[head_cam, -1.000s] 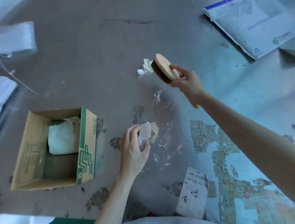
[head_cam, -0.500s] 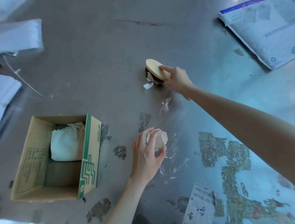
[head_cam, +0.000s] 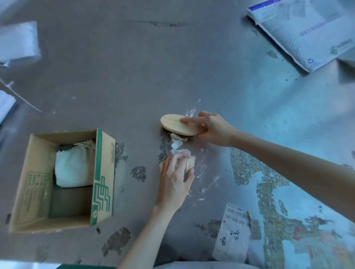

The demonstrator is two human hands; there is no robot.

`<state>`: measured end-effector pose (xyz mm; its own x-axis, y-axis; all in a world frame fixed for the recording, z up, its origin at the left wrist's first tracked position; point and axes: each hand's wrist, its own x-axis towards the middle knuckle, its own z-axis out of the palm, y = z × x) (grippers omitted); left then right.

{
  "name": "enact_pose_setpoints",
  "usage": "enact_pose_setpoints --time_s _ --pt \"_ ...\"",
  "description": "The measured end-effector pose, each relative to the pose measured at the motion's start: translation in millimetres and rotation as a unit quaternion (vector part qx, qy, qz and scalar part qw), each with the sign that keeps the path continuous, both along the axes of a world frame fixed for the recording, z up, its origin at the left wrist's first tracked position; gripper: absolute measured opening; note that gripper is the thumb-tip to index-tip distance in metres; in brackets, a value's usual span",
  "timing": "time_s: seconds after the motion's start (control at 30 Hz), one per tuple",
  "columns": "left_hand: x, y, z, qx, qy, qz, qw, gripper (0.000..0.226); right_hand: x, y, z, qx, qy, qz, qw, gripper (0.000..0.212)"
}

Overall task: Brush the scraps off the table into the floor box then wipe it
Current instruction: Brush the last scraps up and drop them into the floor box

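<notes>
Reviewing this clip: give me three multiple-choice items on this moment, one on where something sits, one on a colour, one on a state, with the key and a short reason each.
1. Where does the cardboard box sit relative to the hands?
A. to their left
B. to their right
C. between them

2. What colour is the printing on the box's side?
A. red
B. green
C. black

3. What is the right hand doing?
A. resting empty
B. holding a cloth
C. holding the wooden brush down on the table

Key: 1 A, the box lies left of both hands; 2 B, its band and logo are green; 3 C, the fingers lie over the brush's wooden back, paper scraps at its edge, while the left hand gathers crumpled scraps.
</notes>
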<state>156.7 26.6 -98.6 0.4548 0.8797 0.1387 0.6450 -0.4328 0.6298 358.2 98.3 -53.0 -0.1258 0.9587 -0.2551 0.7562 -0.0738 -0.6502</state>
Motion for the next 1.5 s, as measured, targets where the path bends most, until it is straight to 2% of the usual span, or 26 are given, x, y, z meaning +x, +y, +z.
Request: enact_pose_setpoints --time_s 0.2,0.3,0.47,0.57,0.67,0.73,0.9,1.03,1.2,1.37,1.5 --pt "-27.2 -20.2 3.9 0.025 -0.009 0.021 0.999 0.028 -8.7 -43.9 -2.1 -0.002 0.028 0.010 1.000 0.067" --pt "-36.9 -28.6 6.7 0.027 -0.020 0.036 0.999 0.038 -16.7 -67.6 -0.6 -0.006 0.049 -0.007 0.999 0.066" --pt "-44.9 -39.4 5.5 0.013 0.045 0.079 0.996 0.058 -27.8 -106.0 0.6 -0.040 0.088 -0.045 0.994 0.066" --pt "-47.8 -46.3 6.5 0.008 0.074 0.087 0.993 0.066 -31.1 -125.4 -3.6 -0.045 0.141 -0.126 0.981 0.066" --pt "-51.9 -53.1 5.8 0.000 0.098 0.113 0.989 0.075 -30.8 -133.8 -6.6 -0.042 0.225 -0.253 0.940 0.066" --pt "-53.5 -56.6 3.5 -0.014 0.100 0.129 0.987 0.080 -32.9 -137.1 -5.9 -0.038 0.245 -0.297 0.922 0.067" --pt "-47.9 -60.2 -1.0 -0.031 0.067 0.131 0.989 0.073 -55.0 -147.3 -4.2 -0.046 0.176 -0.264 0.947 0.067" --pt "-46.8 -60.4 -3.1 -0.039 0.029 0.126 0.991 0.068 -74.7 -158.3 -3.8 -0.065 0.192 -0.234 0.951 0.065" --pt "-49.9 -60.6 -2.5 -0.064 0.021 0.117 0.991 0.076 -96.2 -167.9 -2.2 -0.102 0.267 -0.246 0.926 0.063" --pt "-51.9 -62.9 7.5 -0.080 -0.033 0.130 0.988 0.074 -101.5 -168.3 -4.2 -0.126 0.297 -0.243 0.915 0.064" --pt "-53.6 -59.4 15.9 -0.132 -0.090 0.125 0.979 0.074 -96.5 -164.7 4.4 -0.147 0.342 -0.246 0.895 0.061"
